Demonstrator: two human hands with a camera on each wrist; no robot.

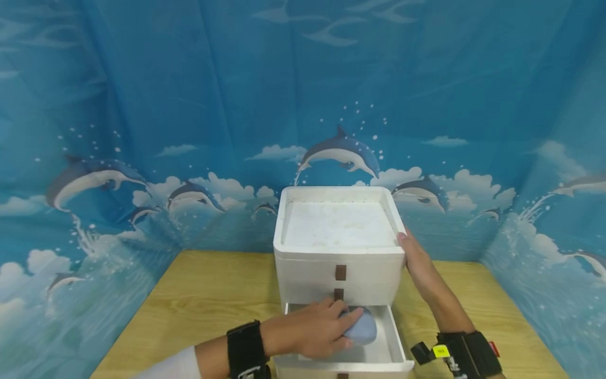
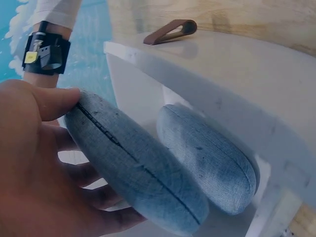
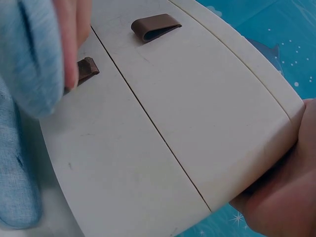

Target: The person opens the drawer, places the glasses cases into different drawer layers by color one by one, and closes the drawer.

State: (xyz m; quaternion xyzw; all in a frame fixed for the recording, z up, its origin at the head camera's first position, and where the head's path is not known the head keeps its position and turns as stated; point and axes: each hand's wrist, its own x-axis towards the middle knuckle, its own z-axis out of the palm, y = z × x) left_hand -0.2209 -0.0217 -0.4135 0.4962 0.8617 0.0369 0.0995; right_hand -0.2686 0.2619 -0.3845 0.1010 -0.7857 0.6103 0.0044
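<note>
My left hand [image 1: 317,331] pinches a plump, oval blue cloth pouch [image 2: 138,163] with a dark seam along its edge, thumb on one end and fingers below. It is over the pulled-out bottom drawer [image 1: 397,337] of a white drawer unit [image 1: 307,276]. Inside that drawer lies a second blue cloth pouch [image 2: 205,158], shown beside the held one in the left wrist view. At the unit's upper right corner my right hand [image 1: 418,263] grips the side, its thumb on the top rim.
Two closed drawers with brown loop pulls [image 3: 157,27] sit above the pulled-out one. The unit's shallow top tray [image 1: 341,221] has a raised rim. Underneath is a wooden table [image 1: 213,295]. A blue dolphin-print curtain [image 1: 236,105] hangs behind and at both sides.
</note>
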